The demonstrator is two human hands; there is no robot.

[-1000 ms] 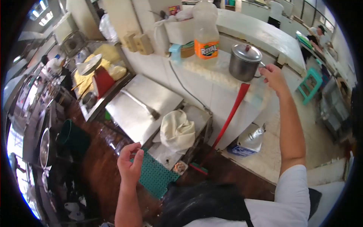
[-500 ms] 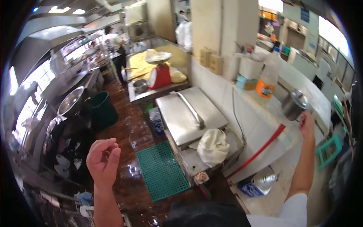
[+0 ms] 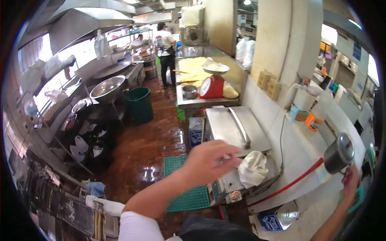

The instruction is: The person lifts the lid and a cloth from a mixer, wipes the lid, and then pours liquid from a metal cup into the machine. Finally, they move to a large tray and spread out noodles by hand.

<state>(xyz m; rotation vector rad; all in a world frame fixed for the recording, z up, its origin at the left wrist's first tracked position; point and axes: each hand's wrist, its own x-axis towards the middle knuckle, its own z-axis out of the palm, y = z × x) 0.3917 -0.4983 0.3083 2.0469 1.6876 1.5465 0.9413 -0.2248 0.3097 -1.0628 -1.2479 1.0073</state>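
My left hand (image 3: 209,160) reaches across the front of a covered steel fryer-like unit (image 3: 229,126), its fingers stretched out and slightly apart, with nothing in them. The fingertips come right up to the edge of a bunched cream cloth (image 3: 253,168) on the unit's front shelf. Over at the right, my right hand (image 3: 350,181) grips the side handle of a cylindrical metal pot (image 3: 337,156). A shiny lid (image 3: 345,145) covers the pot, which is tilted in view at the white ledge.
A red hose (image 3: 287,182) runs below the ledge, where an orange-labelled bottle (image 3: 315,116) stands. Behind the unit, a steel table (image 3: 189,103) bears a red scale (image 3: 212,87) and yellow food. A green mat (image 3: 177,164) and green bin (image 3: 139,105) occupy the wet floor. Another person (image 3: 165,52) stands farther back.
My left hand has swung right, from over the floor to beside the cloth, and its fingers have straightened. My right hand still holds the pot. The view has turned left.
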